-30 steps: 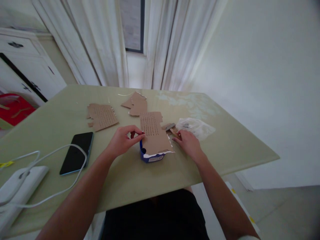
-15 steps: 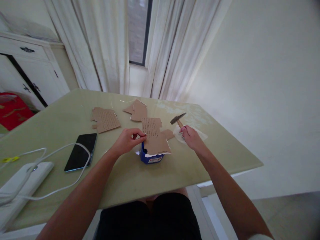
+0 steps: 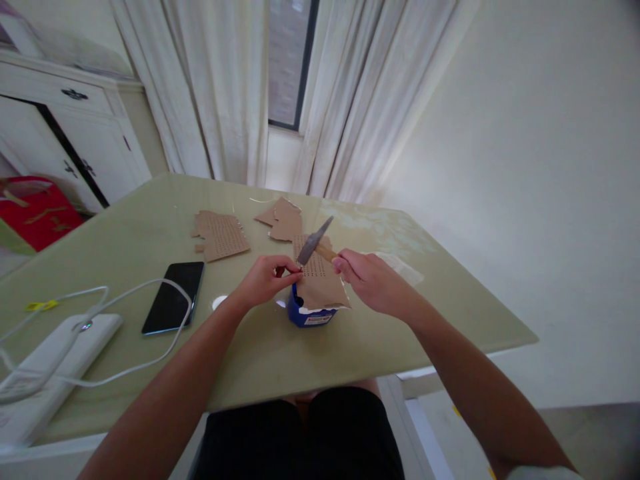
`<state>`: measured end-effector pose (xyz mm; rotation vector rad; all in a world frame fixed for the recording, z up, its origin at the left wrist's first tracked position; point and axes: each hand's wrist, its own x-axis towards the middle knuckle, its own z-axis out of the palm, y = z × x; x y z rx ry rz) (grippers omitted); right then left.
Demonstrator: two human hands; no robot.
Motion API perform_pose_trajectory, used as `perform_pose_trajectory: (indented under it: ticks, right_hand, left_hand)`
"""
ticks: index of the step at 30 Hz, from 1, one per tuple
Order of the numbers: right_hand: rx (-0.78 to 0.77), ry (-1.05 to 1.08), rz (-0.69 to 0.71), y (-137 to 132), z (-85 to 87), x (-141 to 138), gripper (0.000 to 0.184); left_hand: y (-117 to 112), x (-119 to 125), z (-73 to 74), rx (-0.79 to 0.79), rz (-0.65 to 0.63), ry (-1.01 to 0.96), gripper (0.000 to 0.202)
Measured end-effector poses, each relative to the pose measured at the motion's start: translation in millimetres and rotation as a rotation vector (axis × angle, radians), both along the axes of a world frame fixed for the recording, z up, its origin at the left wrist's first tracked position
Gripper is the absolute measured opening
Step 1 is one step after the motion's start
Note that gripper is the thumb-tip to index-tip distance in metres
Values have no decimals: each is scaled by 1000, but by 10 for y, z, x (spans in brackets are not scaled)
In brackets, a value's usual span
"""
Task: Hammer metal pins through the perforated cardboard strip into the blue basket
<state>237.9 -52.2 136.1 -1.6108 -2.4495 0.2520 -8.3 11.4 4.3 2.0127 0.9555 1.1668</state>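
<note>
My left hand (image 3: 267,279) pinches a small nail-like thing, mostly hidden by the fingertips, over the left edge of a piece of cardboard (image 3: 323,292). Rows of small holes run across that cardboard, which lies on a blue box (image 3: 305,316) with a label on its front. In my right hand (image 3: 373,280) is a hammer (image 3: 327,253), gripped by its wooden handle. Its metal head is tilted, with the lower end right at my left fingertips; whether it touches the small thing I cannot tell.
Another holed cardboard piece (image 3: 223,237) and torn cardboard (image 3: 287,220) lie farther back on the table (image 3: 260,360). A phone (image 3: 175,297), a white power strip (image 3: 60,373) and a looping white cable (image 3: 135,377) are at the left. Thin clear plastic (image 3: 400,267) lies at the right.
My right hand has swung the hammer left and down, from over the plastic to my left fingertips. The left hand keeps its pinch at the cardboard's edge. The view has shifted slightly.
</note>
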Motion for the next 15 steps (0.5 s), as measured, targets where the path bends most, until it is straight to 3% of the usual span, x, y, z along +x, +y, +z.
perform_pose_trajectory:
  ticks: [3, 9, 15]
  right_hand:
    - [-12, -96, 3, -14, -21, -24, 38]
    - [40, 8, -39, -40, 7, -15, 35]
    - [20, -97, -2, -33, -76, -38, 33]
  left_hand:
    - [-4, -1, 8, -12, -5, 16, 23]
    - [-11, 2, 14, -32, 7, 13, 25]
    - [-7, 5, 2, -42, 9, 5, 26]
